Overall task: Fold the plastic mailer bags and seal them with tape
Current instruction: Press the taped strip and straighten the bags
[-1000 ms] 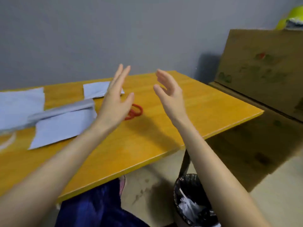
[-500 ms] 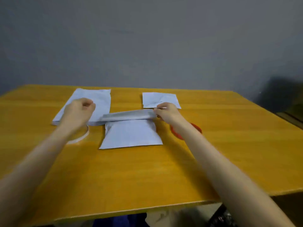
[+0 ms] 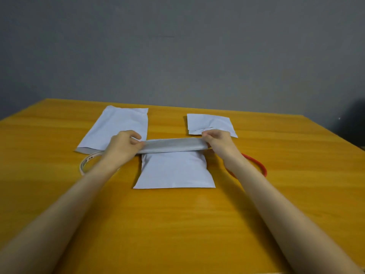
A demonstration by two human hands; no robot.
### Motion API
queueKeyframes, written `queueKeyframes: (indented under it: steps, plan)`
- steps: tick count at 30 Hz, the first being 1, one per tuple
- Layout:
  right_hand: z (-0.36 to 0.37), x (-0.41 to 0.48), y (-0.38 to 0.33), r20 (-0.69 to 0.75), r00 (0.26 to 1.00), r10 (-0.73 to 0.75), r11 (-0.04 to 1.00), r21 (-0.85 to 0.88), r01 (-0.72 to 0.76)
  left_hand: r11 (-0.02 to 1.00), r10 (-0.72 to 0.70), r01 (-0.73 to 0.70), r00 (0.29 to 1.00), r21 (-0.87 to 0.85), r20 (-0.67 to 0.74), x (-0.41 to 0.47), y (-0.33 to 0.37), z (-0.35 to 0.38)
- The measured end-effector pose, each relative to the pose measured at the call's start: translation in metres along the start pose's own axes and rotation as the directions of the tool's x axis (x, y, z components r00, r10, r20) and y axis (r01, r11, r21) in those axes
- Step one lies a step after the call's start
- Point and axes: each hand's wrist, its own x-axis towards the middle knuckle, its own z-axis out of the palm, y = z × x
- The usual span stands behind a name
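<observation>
A white mailer bag (image 3: pixel 173 171) lies in the middle of the yellow table (image 3: pixel 177 224), its far end rolled up into a grey flap (image 3: pixel 173 145). My left hand (image 3: pixel 123 144) pinches the flap's left end and my right hand (image 3: pixel 219 140) pinches its right end. A flat unfolded mailer (image 3: pixel 120 125) lies at the back left. A folded mailer (image 3: pixel 209 123) lies at the back right. A roll of clear tape (image 3: pixel 87 162) sits under my left wrist, partly hidden.
A red ring-shaped object (image 3: pixel 258 165) lies on the table under my right forearm, mostly hidden. A grey wall rises behind the table. A dark shape (image 3: pixel 353 123) stands beyond the table's right corner.
Both hands came down from the air onto the middle mailer. The left hand moved from beside the tape roll to the flap's left end. The view swung to face the table.
</observation>
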Motion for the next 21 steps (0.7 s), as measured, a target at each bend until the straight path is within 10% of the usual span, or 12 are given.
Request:
queueKeyframes:
  steps: [12,21]
  plan:
    - [0.002,0.020,-0.002,0.046,0.997,-0.059,0.967,-0.247,0.069,0.977,-0.192,0.206,0.963,-0.059,0.189,0.027,0.012,-0.005]
    - [0.005,0.025,-0.001,0.086,0.991,-0.099,0.970,-0.215,0.116,0.995,-0.098,0.092,0.976,0.042,0.193,0.038,0.002,-0.003]
